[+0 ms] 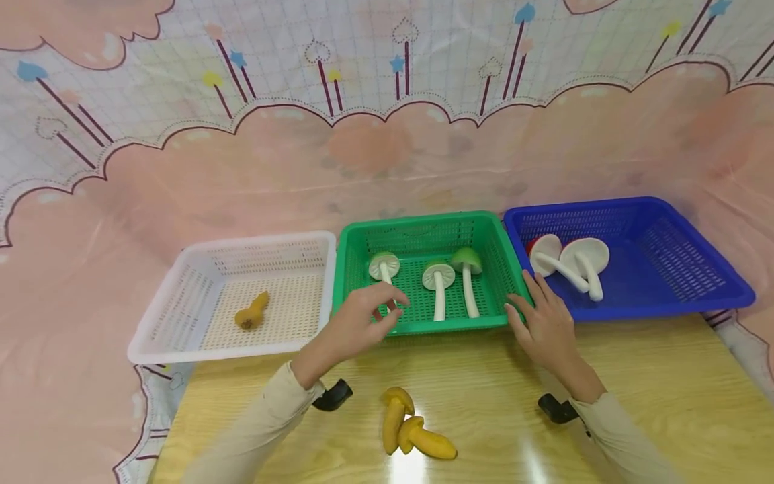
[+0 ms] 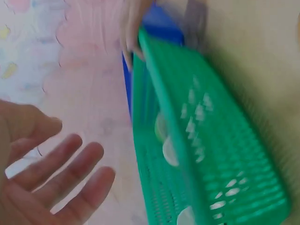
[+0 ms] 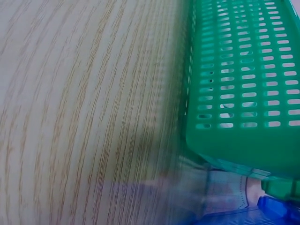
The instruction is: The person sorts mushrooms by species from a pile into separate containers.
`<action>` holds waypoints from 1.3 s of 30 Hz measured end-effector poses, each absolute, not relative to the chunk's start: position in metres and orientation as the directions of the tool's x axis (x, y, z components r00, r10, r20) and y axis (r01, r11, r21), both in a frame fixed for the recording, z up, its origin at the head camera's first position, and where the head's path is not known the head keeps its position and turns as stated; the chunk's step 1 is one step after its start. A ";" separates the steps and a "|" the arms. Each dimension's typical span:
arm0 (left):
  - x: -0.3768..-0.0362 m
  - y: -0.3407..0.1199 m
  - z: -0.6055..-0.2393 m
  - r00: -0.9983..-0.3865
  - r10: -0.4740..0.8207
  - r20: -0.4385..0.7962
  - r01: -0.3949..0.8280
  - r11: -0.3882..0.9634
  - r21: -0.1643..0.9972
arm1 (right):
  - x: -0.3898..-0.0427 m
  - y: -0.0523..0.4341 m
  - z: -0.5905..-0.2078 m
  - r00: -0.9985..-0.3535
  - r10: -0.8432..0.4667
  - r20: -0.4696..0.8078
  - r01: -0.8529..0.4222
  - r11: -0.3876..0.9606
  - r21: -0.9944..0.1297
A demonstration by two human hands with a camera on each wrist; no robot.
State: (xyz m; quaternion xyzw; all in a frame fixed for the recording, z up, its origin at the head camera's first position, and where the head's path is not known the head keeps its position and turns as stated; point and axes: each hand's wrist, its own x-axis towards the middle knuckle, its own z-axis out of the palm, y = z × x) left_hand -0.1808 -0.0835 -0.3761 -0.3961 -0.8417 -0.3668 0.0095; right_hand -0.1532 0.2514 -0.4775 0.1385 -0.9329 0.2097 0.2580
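While the left hand (image 1: pixel 357 323) hovers over the near rim of the green perforated plastic basket (image 1: pixel 423 232), its fingers are loosely spread and hold nothing; the left wrist view shows the palm bare. The right hand (image 1: pixel 544 323) lies with straight fingers against the basket's near right corner, just beside the blue perforated plastic basket (image 1: pixel 695 269), gripping nothing.

Inside the green basket lie three toy mushrooms with pale green caps and long white stems (image 1: pixel 440 282), side by side on the mesh floor. The blue basket holds two white-stemmed toy mushrooms with broad caps (image 1: pixel 583 259), one showing red at its edge. A white perforated plastic basket (image 1: pixel 181 302) to the left holds one small yellow-orange toy mushroom (image 1: pixel 250 312). Two more yellow toy mushrooms (image 1: pixel 411 427) lie touching each other on the glossy wood-grain table (image 1: pixel 665 403), near the person, between the sleeves.

As I judge it, the baskets are light and the tabletop slick, so a push from the right hand could slide the green basket against its neighbours. The round caps and thin stems look smooth and hard; they may roll, or slip from a loose pinch. The white basket overhangs the table's left edge and might tip if knocked. Both wrist views are blurred, so finer contact cannot be told.
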 end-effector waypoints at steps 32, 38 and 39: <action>-0.100 -0.126 -0.461 -0.813 0.582 -0.013 0.341 0.494 0.800 | -0.154 0.246 -0.476 -0.839 -0.141 0.525 -0.363 0.865 -0.347; -0.096 -0.136 -0.439 -0.916 0.395 0.064 0.265 0.479 0.837 | -0.153 0.248 -0.474 -0.832 -0.130 0.539 -0.363 0.862 -0.353; -0.096 -0.139 -0.436 -0.924 0.371 0.088 0.268 0.467 0.843 | -0.153 0.248 -0.474 -0.832 -0.132 0.538 -0.365 0.861 -0.353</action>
